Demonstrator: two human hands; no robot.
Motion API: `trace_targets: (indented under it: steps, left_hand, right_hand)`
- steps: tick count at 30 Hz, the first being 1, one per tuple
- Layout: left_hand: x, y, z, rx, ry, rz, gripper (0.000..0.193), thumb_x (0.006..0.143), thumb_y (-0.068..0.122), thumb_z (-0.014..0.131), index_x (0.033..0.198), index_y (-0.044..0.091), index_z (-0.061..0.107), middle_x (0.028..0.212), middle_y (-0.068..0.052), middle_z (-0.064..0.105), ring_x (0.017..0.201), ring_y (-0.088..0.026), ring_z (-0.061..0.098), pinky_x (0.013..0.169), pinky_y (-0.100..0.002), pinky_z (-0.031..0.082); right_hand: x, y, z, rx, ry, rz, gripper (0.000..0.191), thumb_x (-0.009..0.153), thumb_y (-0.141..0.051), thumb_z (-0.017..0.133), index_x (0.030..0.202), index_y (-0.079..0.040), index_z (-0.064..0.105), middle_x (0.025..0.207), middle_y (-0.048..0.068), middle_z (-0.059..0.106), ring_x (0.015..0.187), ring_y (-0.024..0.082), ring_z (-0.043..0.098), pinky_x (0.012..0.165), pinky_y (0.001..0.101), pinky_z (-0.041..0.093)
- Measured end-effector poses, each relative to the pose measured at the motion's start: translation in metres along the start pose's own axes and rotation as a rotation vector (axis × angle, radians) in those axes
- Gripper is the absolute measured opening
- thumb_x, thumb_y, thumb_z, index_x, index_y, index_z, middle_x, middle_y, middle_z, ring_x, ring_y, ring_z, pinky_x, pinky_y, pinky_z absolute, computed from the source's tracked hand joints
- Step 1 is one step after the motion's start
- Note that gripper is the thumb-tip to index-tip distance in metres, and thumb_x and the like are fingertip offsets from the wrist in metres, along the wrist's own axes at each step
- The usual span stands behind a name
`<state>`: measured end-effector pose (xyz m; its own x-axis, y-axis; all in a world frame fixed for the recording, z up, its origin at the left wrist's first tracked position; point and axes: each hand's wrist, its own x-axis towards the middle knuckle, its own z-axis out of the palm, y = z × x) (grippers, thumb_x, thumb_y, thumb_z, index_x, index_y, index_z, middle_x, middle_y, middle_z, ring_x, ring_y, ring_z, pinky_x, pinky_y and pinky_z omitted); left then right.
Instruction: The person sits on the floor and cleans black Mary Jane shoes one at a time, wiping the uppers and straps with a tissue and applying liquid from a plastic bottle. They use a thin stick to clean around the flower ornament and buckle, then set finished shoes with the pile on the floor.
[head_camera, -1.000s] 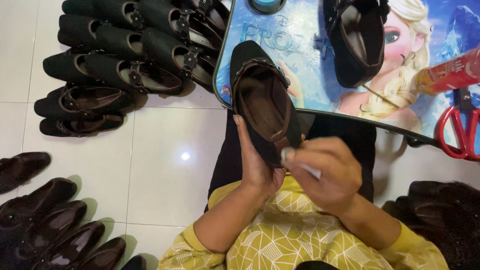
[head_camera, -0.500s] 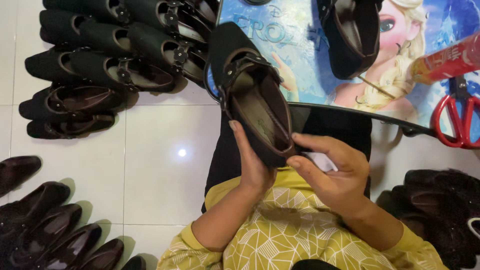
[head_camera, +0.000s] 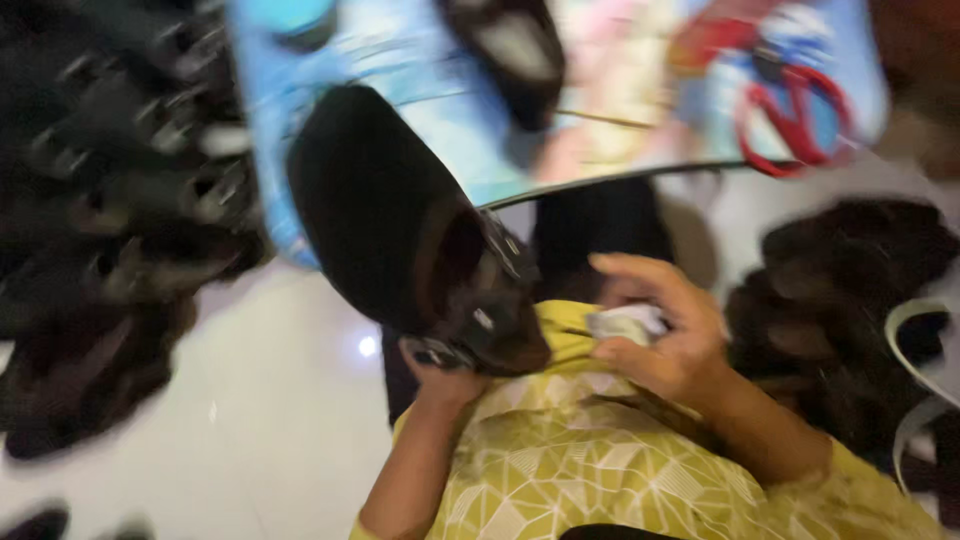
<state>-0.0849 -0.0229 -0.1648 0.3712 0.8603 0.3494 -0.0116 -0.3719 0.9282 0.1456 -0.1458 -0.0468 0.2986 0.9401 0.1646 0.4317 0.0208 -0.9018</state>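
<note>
We see one black shoe (head_camera: 400, 230) raised in front of the body, toe pointing up and away, its opening and buckled strap turned toward the right; the picture is heavily blurred by motion. The left hand (head_camera: 440, 375) sits under the heel end of this shoe, fingers closed round it from below, though most of the hand is hidden behind the shoe. The right hand (head_camera: 665, 335) is just beside the shoe's opening, fingers curled partly shut round one small white wad (head_camera: 625, 322), which may be cloth or paper; we cannot tell which. Both forearms come out of yellow patterned sleeves (head_camera: 600, 470). Beyond the held shoe lies one blue printed board (head_camera: 620, 110), carrying one further dark shoe (head_camera: 505, 55) and one pair of red-handled scissors (head_camera: 790, 110). Two heaps of dark shoes flank the person on the white tiled floor (head_camera: 250, 420): one heap at the left (head_camera: 110, 210) and one at the right (head_camera: 850, 300); the blur prevents a count within either heap. One pale strap loop (head_camera: 925, 365) shows at the right edge
</note>
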Motion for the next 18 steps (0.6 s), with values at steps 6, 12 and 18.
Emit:
trace_targets:
  steps: [6,12,18]
  left_hand:
    - [0.041,0.010,0.001,-0.147,-0.696,-0.065,0.051,0.096,0.043,0.062,0.109,-0.005,0.069,0.107,-0.018,0.072,0.098,-0.025,0.071,0.087,-0.032,0.055]
    - [0.072,0.005,0.053,-0.185,-1.152,-0.400,0.052,0.096,0.040,0.049,0.111,-0.005,0.073,0.094,-0.015,0.074,0.086,-0.016,0.062,0.076,-0.033,0.051]
    - [0.071,0.041,0.137,-0.084,-1.551,-0.155,0.052,0.098,0.037,0.052,0.127,-0.004,0.063,0.112,-0.021,0.073,0.101,-0.028,0.066,0.086,-0.037,0.054]
  right_hand:
    - [-0.030,0.002,-0.023,0.403,0.095,0.301,0.128,0.069,-0.022,0.096,0.166,-0.012,0.013,0.148,0.013,0.050,0.110,0.015,0.059,0.085,0.0281,0.054]
    - [-0.071,0.002,-0.029,0.158,0.294,0.470,0.119,0.075,-0.017,0.094,0.165,-0.014,0.015,0.150,0.016,0.052,0.134,0.028,0.057,0.098,0.0315,0.049]
    - [-0.119,0.021,-0.023,0.171,0.851,0.839,0.088,0.080,-0.004,0.061,0.161,-0.022,0.031,0.134,0.012,0.071,0.087,0.029,0.068,0.071,0.0349,0.053]
